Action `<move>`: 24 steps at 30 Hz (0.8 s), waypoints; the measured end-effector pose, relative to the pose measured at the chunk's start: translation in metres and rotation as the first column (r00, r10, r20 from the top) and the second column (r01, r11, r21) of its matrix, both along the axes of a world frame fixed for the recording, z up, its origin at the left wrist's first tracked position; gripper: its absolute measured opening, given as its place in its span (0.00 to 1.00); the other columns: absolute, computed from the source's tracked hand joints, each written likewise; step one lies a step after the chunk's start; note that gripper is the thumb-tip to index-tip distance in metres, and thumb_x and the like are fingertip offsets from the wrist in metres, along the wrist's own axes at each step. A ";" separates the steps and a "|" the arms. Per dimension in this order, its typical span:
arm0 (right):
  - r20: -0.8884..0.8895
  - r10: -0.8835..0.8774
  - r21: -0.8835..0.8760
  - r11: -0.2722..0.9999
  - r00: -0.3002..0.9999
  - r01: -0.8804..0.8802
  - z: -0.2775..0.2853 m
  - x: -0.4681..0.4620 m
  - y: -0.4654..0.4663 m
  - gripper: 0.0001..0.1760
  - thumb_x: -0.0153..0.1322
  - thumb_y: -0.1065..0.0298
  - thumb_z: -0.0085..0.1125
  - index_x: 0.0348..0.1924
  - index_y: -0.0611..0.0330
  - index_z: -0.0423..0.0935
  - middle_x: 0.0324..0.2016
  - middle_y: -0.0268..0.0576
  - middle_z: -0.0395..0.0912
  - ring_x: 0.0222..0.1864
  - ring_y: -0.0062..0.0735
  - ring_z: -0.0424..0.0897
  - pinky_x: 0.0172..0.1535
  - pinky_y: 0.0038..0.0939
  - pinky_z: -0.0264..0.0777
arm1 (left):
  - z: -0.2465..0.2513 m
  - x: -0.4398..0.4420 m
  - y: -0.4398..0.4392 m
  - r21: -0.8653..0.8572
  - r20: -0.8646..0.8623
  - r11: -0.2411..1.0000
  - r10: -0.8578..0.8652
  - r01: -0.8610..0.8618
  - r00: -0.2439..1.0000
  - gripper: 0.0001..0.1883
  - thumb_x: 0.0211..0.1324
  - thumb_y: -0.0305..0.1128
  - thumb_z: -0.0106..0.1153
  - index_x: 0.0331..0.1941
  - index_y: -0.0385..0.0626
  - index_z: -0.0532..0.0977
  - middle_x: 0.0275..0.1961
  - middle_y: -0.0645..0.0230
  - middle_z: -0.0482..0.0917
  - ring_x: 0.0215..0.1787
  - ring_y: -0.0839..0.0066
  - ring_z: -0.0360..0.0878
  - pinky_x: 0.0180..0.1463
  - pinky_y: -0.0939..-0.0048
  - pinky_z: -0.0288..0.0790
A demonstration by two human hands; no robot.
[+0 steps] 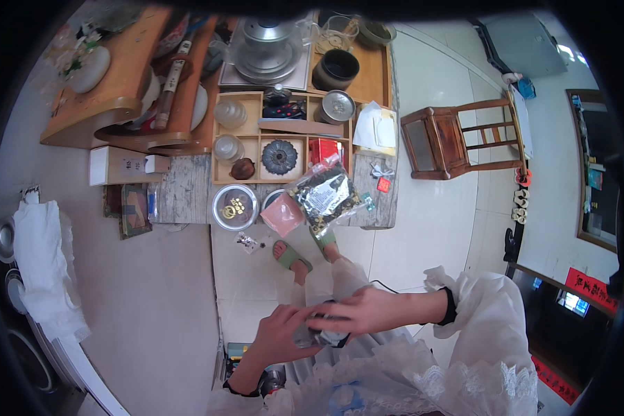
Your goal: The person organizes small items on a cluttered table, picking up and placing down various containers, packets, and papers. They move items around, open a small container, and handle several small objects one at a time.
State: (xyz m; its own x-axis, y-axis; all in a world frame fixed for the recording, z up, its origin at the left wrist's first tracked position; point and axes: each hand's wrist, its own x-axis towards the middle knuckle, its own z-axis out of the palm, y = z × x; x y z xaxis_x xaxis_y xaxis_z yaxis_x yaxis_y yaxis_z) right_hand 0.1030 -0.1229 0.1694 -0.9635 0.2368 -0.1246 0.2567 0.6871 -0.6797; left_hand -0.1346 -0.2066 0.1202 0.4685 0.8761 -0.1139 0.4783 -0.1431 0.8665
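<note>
Close to my body, both hands are around a small clear container (pixel 306 337) with a dark part, largely covered by my fingers. My left hand (pixel 283 333) grips it from the left. My right hand (pixel 356 312) lies over its top and right side. Beyond my hands, at the table's near edge, are a round lidded tin (pixel 235 207), a pink packet (pixel 282 215) and a clear plastic bag of dark dried pieces (pixel 326 195). A small clear packet (pixel 247 242) is seen below the tin.
A wooden compartment tray (pixel 258 156) holds glass jars, a dark flower-shaped piece (pixel 279 156) and a red box (pixel 326 151). Behind it stand a glass pot (pixel 266 52) and a dark ceramic pot (pixel 336 70). A wooden chair (pixel 437 140) is at the right, an orange wooden shelf (pixel 104 112) at the left.
</note>
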 end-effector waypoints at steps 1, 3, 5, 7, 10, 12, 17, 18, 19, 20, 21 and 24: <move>0.064 -0.093 -0.046 0.994 0.994 0.097 0.001 0.011 -0.003 0.50 0.58 0.50 0.66 0.68 0.58 0.54 0.48 0.41 0.65 0.27 0.31 0.77 0.23 0.28 0.74 | 0.000 0.013 0.003 0.016 -0.014 1.000 0.021 -0.021 1.000 0.37 0.28 0.44 0.74 0.49 0.49 0.74 0.42 0.69 0.75 0.41 0.67 0.76 0.36 0.68 0.75; 0.140 -0.228 0.046 0.974 0.964 0.224 0.001 0.027 -0.010 0.47 0.58 0.49 0.66 0.65 0.58 0.58 0.45 0.39 0.66 0.26 0.29 0.76 0.22 0.26 0.74 | -0.003 0.037 0.010 0.047 -0.020 0.997 0.062 -0.061 0.998 0.36 0.30 0.43 0.72 0.51 0.50 0.74 0.42 0.70 0.75 0.40 0.69 0.76 0.35 0.69 0.74; 0.105 -0.349 0.077 0.937 0.931 0.342 -0.007 0.040 -0.011 0.46 0.57 0.50 0.67 0.64 0.58 0.60 0.45 0.39 0.66 0.26 0.29 0.76 0.22 0.25 0.74 | -0.011 0.057 0.020 0.070 -0.029 0.996 0.052 -0.050 0.998 0.38 0.29 0.43 0.72 0.53 0.50 0.73 0.43 0.69 0.75 0.40 0.68 0.76 0.35 0.70 0.74; 0.102 -0.438 0.087 0.898 0.893 0.431 -0.013 0.055 -0.009 0.46 0.55 0.54 0.70 0.63 0.58 0.62 0.46 0.39 0.67 0.25 0.28 0.77 0.22 0.26 0.75 | -0.020 0.076 0.027 0.110 -0.026 0.993 0.037 -0.034 0.999 0.40 0.29 0.41 0.71 0.56 0.50 0.72 0.45 0.68 0.75 0.41 0.68 0.76 0.37 0.69 0.74; 0.103 -0.497 0.110 0.866 0.861 0.487 -0.019 0.079 -0.003 0.47 0.53 0.57 0.71 0.63 0.58 0.62 0.46 0.39 0.67 0.26 0.28 0.78 0.23 0.26 0.75 | -0.038 0.104 0.035 0.174 0.006 0.983 0.063 -0.063 0.998 0.40 0.30 0.40 0.71 0.56 0.49 0.72 0.48 0.67 0.75 0.44 0.68 0.76 0.39 0.69 0.74; 0.152 -0.508 0.135 0.860 0.848 0.492 -0.021 0.090 0.006 0.44 0.54 0.63 0.68 0.64 0.53 0.64 0.50 0.41 0.67 0.27 0.29 0.80 0.24 0.26 0.75 | -0.053 0.122 0.044 0.191 0.046 0.973 0.126 -0.133 0.991 0.39 0.32 0.34 0.71 0.57 0.47 0.70 0.55 0.63 0.73 0.53 0.64 0.75 0.49 0.65 0.73; 0.160 -0.575 0.373 0.788 0.803 0.490 -0.033 0.094 0.039 0.46 0.52 0.72 0.65 0.65 0.48 0.64 0.60 0.45 0.66 0.29 0.31 0.81 0.26 0.27 0.75 | -0.092 0.164 0.080 0.144 0.208 0.927 0.315 -0.347 0.926 0.37 0.38 0.29 0.69 0.59 0.44 0.67 0.62 0.61 0.68 0.62 0.56 0.69 0.61 0.58 0.68; 0.146 -0.574 0.406 0.777 0.806 0.480 -0.037 0.094 0.048 0.46 0.51 0.73 0.65 0.65 0.48 0.64 0.61 0.46 0.66 0.30 0.31 0.81 0.26 0.27 0.75 | -0.097 0.167 0.083 0.055 0.195 0.934 0.338 -0.354 0.921 0.36 0.43 0.31 0.69 0.60 0.44 0.66 0.62 0.60 0.69 0.62 0.55 0.69 0.60 0.56 0.68; 0.160 -0.584 0.378 0.781 0.796 0.497 -0.038 0.094 0.053 0.46 0.52 0.71 0.67 0.65 0.51 0.64 0.64 0.48 0.62 0.32 0.33 0.81 0.28 0.26 0.75 | -0.103 0.170 0.086 -0.062 0.179 0.938 0.347 -0.341 0.921 0.35 0.46 0.34 0.67 0.61 0.45 0.65 0.60 0.57 0.70 0.60 0.53 0.70 0.58 0.55 0.69; 0.147 -0.595 0.356 0.777 0.790 0.519 -0.040 0.091 0.057 0.47 0.52 0.68 0.69 0.65 0.54 0.63 0.65 0.49 0.61 0.32 0.34 0.81 0.28 0.27 0.76 | -0.109 0.173 0.089 -0.179 0.160 0.924 0.366 -0.338 0.917 0.34 0.49 0.37 0.66 0.61 0.45 0.64 0.59 0.55 0.70 0.59 0.51 0.71 0.57 0.54 0.70; 0.130 -0.605 0.335 0.772 0.785 0.540 -0.041 0.090 0.060 0.48 0.51 0.66 0.70 0.65 0.57 0.62 0.65 0.49 0.61 0.32 0.36 0.82 0.29 0.29 0.76 | -0.117 0.176 0.094 -0.133 0.127 0.934 0.348 -0.332 0.929 0.33 0.51 0.39 0.64 0.61 0.46 0.64 0.58 0.51 0.71 0.57 0.50 0.72 0.55 0.53 0.70; 0.042 -0.611 0.282 0.766 0.790 0.578 -0.035 0.083 0.052 0.49 0.53 0.55 0.74 0.63 0.64 0.63 0.62 0.59 0.64 0.33 0.38 0.81 0.29 0.26 0.75 | -0.132 0.177 0.099 -0.272 0.000 0.903 0.347 -0.333 0.938 0.28 0.56 0.45 0.60 0.56 0.43 0.67 0.46 0.45 0.78 0.49 0.46 0.76 0.50 0.52 0.71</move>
